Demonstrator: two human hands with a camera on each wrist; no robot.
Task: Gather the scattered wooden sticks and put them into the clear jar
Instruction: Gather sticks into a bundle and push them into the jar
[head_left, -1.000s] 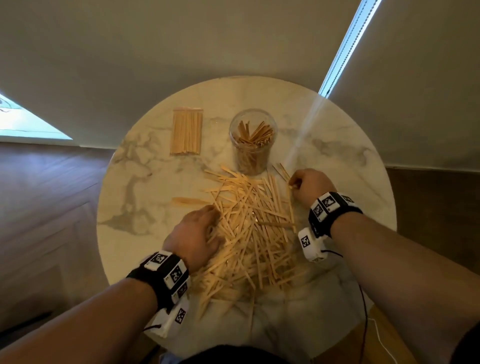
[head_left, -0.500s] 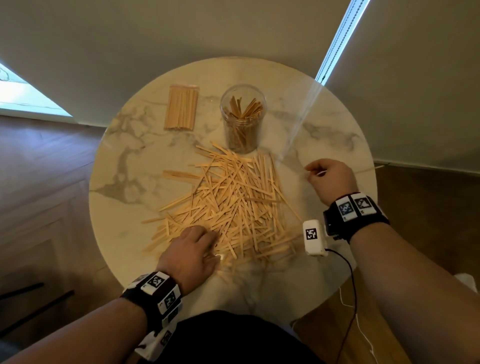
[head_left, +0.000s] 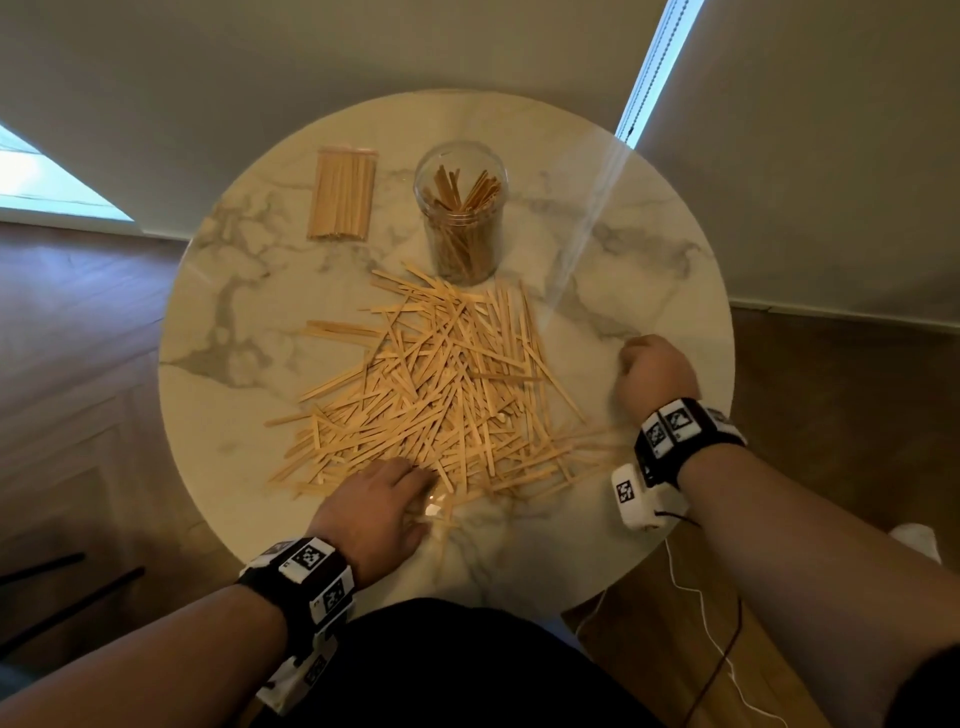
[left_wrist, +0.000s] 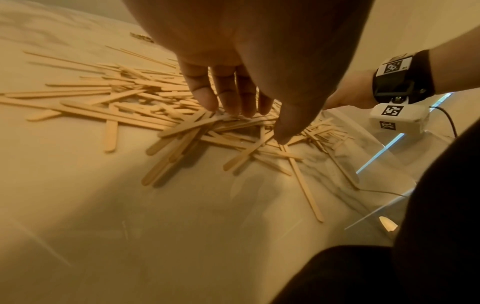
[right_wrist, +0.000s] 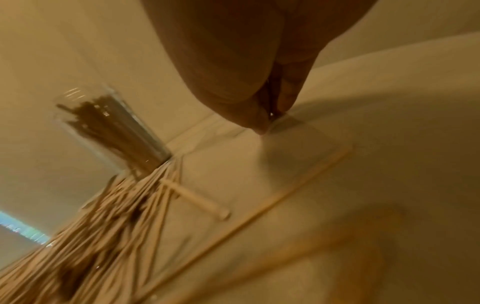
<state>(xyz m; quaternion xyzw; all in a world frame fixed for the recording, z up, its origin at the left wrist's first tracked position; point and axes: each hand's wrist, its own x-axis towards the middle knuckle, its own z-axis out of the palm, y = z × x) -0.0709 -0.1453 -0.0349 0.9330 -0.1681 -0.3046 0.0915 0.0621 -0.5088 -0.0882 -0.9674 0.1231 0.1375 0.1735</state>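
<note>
Right hand drifted right; left hand on sticks.

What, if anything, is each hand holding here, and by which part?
The left hand holds nothing; its straight fingers rest on the scattered sticks. The right hand is curled, fingertips pinched together; whether they hold a stick cannot be told.

Both forearms were bare. A black wrist strap set with white square tags printed in black block patterns was worn behind the right hand, and a like strap behind the left hand. A white boxy module bearing the same tags hung under the right strap, with thin cables trailing from it. Dark clothing covered the lap.
</note>
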